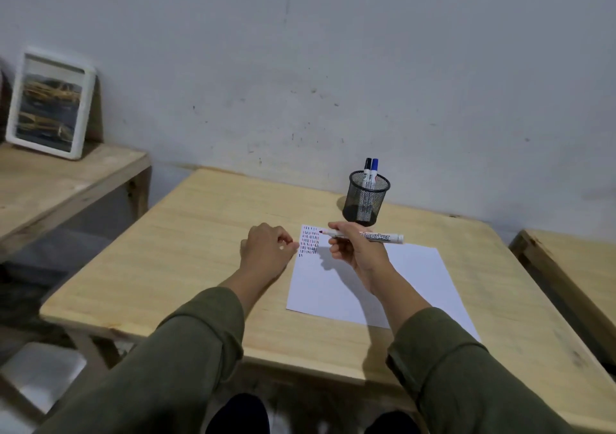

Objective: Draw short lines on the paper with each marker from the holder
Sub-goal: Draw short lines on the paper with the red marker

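A white sheet of paper (373, 287) lies on the wooden table (200, 233). Rows of short black, red and blue lines (309, 241) fill its far left corner. My right hand (353, 250) holds an uncapped white marker (370, 235) level above the paper, its red tip pointing left over the lines. My left hand (268, 245) rests as a loose fist at the paper's left edge; whether it holds the cap is hidden. A black mesh holder (366, 200) behind the paper holds a black-capped marker (367, 170) and a blue-capped marker (374, 171).
A wall runs close behind the table. A lower wooden shelf (60, 183) at the left carries a white-framed picture (50, 103). Another wooden table edge (566, 267) stands at the right. My knees show below the table's front edge.
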Tool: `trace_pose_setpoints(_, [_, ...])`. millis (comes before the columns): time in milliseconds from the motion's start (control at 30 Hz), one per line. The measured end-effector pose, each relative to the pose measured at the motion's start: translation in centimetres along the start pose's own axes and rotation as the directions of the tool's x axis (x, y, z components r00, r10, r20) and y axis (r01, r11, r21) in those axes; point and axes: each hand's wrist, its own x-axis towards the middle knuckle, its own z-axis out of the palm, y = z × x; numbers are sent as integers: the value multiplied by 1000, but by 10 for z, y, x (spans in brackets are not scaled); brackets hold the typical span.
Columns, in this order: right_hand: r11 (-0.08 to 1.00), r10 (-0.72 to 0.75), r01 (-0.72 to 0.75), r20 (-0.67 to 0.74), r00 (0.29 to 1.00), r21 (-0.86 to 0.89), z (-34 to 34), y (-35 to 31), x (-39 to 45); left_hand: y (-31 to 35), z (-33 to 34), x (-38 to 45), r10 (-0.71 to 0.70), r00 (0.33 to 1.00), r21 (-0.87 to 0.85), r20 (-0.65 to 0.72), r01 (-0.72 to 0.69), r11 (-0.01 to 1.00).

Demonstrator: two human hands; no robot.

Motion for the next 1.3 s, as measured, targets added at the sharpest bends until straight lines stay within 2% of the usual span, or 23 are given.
trace_pose_setpoints(200, [998,11,-11,-2,1000,-68,1,9,3,-12,3,-2,68,997,60,45,-70,996])
trace_pose_setpoints(433, [991,-27,17,-70,997,-134,5,19,5,-18,-4,-8,140,974,79,177,-156,985])
trace_pose_setpoints(533, [975,-23,1,-96,995,-223,6,26,4,-18,-4,-8,142,974,65,174,-155,986])
trace_pose_setpoints(800, [922,-67,40,-56,996,-386,7,30,1,-21,-4,-9,149,974,40,173,-158,987])
trace_pose_setpoints(1300, [912,-73,52,-36,997,-407,7,31,2,-19,-5,-10,152,972,54,179,-164,985])
